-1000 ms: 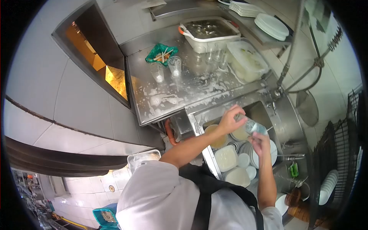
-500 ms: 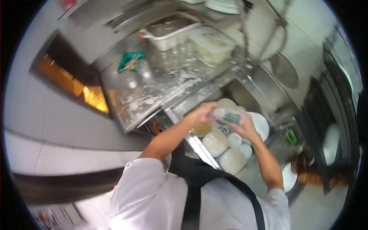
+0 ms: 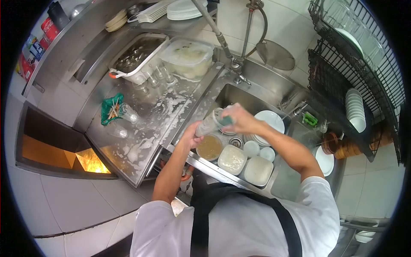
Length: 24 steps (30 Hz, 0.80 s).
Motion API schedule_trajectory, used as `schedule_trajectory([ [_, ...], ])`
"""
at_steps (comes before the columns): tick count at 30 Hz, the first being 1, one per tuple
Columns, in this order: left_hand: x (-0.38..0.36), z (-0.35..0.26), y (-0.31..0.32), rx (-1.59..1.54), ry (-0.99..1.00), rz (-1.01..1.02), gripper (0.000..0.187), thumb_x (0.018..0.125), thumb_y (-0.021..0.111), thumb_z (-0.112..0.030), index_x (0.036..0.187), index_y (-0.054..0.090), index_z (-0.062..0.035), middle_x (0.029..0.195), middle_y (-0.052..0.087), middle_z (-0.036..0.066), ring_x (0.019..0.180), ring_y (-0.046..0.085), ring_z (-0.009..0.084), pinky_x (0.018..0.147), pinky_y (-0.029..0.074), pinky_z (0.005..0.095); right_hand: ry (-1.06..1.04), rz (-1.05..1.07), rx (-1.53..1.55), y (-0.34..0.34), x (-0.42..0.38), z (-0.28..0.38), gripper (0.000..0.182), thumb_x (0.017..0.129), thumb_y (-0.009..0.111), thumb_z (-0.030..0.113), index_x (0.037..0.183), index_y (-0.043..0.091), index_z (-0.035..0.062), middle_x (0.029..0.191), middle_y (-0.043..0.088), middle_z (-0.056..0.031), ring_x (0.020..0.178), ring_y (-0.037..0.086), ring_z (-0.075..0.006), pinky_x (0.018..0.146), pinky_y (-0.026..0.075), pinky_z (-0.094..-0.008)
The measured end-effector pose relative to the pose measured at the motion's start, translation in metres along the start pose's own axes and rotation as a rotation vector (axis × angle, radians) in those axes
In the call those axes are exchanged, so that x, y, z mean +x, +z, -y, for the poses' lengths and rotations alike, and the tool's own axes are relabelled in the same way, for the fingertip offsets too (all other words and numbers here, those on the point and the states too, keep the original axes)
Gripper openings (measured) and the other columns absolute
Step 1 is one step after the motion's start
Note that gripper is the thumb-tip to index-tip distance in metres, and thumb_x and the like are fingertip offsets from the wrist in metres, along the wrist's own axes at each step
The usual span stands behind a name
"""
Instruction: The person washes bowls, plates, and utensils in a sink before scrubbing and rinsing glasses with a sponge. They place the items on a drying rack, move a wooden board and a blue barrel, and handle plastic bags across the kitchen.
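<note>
Over the sink (image 3: 222,96), my left hand (image 3: 192,135) is closed round a clear drinking glass (image 3: 209,124) held tilted. My right hand (image 3: 242,121), slightly blurred, grips a green scouring pad (image 3: 226,121) at the glass's mouth. Below them in the basin sit a round container of yellowish liquid (image 3: 209,147), two square white containers (image 3: 232,159) with cloudy water, small round white dishes (image 3: 251,148) and a stack of white plates (image 3: 269,122).
On the sudsy steel counter (image 3: 141,147) to the left are several glasses (image 3: 159,73), a green bag with sticks (image 3: 112,109), a white tub of cutlery (image 3: 139,55) and a lidded plastic box (image 3: 187,58). A tap (image 3: 240,77) and black dish rack (image 3: 334,81) stand around the sink.
The view has turned and steadied. The glass has gone from lying nearly level between both hands to tilted in my left hand, with the scouring pad in my right at its mouth.
</note>
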State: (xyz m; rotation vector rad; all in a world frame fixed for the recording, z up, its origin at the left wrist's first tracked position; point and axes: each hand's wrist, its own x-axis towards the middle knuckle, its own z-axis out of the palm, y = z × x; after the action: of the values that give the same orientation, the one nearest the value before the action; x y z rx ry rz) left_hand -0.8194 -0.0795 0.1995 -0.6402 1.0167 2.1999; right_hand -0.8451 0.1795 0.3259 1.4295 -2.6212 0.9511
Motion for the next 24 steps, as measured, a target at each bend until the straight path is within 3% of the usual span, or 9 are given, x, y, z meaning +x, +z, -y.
schedule_trajectory([
  [2, -0.001, -0.002, -0.017, -0.060, -0.046, 0.030, 0.022, 0.093, 0.056, -0.028, 0.103, 0.060, -0.0083, 0.075, 0.061, 0.009, 0.040, 0.048, 0.0146, 0.026, 0.026, 0.0181, 0.002, -0.170, 0.096, -0.019, 0.022, 0.000, 0.047, 0.069, 0.077, 0.018, 0.113, 0.063, 0.0130, 0.110, 0.064, -0.0108, 0.107, 0.058, -0.0295, 0.091, 0.039, -0.0435],
  [6, -0.003, -0.011, -0.031, -0.005, 0.018, 0.056, 0.024, 0.094, 0.055, -0.028, 0.107, 0.059, -0.0092, 0.078, 0.061, 0.009, 0.041, 0.049, 0.0156, 0.026, 0.025, 0.0173, -0.538, -0.021, -0.265, -0.004, 0.066, 0.032, 0.055, 0.062, 0.072, 0.002, 0.114, 0.067, 0.0176, 0.104, 0.068, -0.0068, 0.103, 0.064, -0.0299, 0.092, 0.046, -0.0378],
  [8, 0.006, -0.026, -0.048, -0.001, 0.112, 0.027, 0.023, 0.094, 0.056, -0.027, 0.108, 0.058, -0.0096, 0.081, 0.062, 0.008, 0.046, 0.051, 0.0159, 0.028, 0.027, 0.0178, -0.413, -0.028, 0.010, 0.019, 0.081, 0.002, 0.055, 0.067, 0.072, 0.004, 0.119, 0.064, 0.0187, 0.106, 0.067, -0.0051, 0.104, 0.063, -0.0298, 0.089, 0.049, -0.0416],
  [10, -0.029, -0.039, -0.011, -0.019, 0.487, -0.248, 0.022, 0.094, 0.057, -0.027, 0.107, 0.057, -0.0089, 0.087, 0.062, 0.008, 0.056, 0.056, 0.0165, 0.035, 0.035, 0.0216, -0.120, -0.036, 0.292, 0.040, 0.101, -0.038, 0.044, 0.077, 0.074, 0.009, 0.119, 0.064, 0.0181, 0.109, 0.067, -0.0026, 0.101, 0.065, -0.0274, 0.079, 0.055, -0.0460],
  [13, -0.063, -0.055, 0.003, 0.341, 1.216, -0.522, 0.027, 0.087, 0.071, -0.021, 0.102, 0.055, -0.0058, 0.099, 0.061, 0.009, 0.083, 0.060, 0.0223, 0.067, 0.049, 0.0348, 0.934, 0.228, 1.180, 0.034, 0.139, -0.040, 0.033, 0.085, 0.072, 0.015, 0.117, 0.064, 0.0168, 0.107, 0.067, -0.0011, 0.097, 0.065, -0.0216, 0.073, 0.057, -0.0417],
  [15, -0.076, -0.069, -0.007, 0.928, 1.843, -0.557, 0.032, 0.079, 0.079, -0.014, 0.100, 0.056, -0.0052, 0.097, 0.060, 0.010, 0.087, 0.060, 0.0266, 0.079, 0.050, 0.0401, 0.888, 0.301, 1.343, 0.053, 0.155, -0.068, 0.028, 0.089, 0.070, 0.020, 0.116, 0.063, 0.0137, 0.108, 0.066, -0.0017, 0.094, 0.064, -0.0168, 0.063, 0.057, -0.0330],
  [16, -0.074, -0.067, -0.023, 1.041, 1.808, -0.510, 0.039, 0.071, 0.082, -0.007, 0.100, 0.056, -0.0044, 0.106, 0.060, 0.015, 0.098, 0.060, 0.0323, 0.091, 0.047, 0.0413, 0.876, 0.319, 1.337, 0.056, 0.167, -0.073, 0.029, 0.089, 0.070, 0.020, 0.116, 0.063, 0.0128, 0.107, 0.066, -0.0020, 0.093, 0.064, -0.0162, 0.061, 0.056, -0.0311],
  [21, -0.050, -0.073, -0.073, 0.776, 1.115, -0.397, 0.060, 0.071, 0.083, -0.013, 0.121, 0.051, -0.0027, 0.115, 0.065, 0.016, 0.105, 0.063, 0.0255, 0.090, 0.049, 0.0367, 0.679, 0.374, 0.639, 0.037, 0.236, -0.022, 0.039, 0.085, 0.074, 0.031, 0.115, 0.063, 0.0077, 0.092, 0.067, -0.0026, 0.086, 0.064, -0.0109, 0.051, 0.051, -0.0244],
  [24, -0.016, -0.066, -0.102, 0.642, 0.917, -0.353, 0.073, 0.073, 0.081, -0.013, 0.134, 0.043, -0.0004, 0.121, 0.062, 0.015, 0.108, 0.060, 0.0208, 0.092, 0.048, 0.0342, 0.262, -0.085, 0.174, 0.063, 0.289, -0.067, 0.042, 0.087, 0.068, 0.037, 0.110, 0.064, 0.0019, 0.088, 0.069, -0.0156, 0.079, 0.066, -0.0270, 0.073, 0.053, -0.0438],
])
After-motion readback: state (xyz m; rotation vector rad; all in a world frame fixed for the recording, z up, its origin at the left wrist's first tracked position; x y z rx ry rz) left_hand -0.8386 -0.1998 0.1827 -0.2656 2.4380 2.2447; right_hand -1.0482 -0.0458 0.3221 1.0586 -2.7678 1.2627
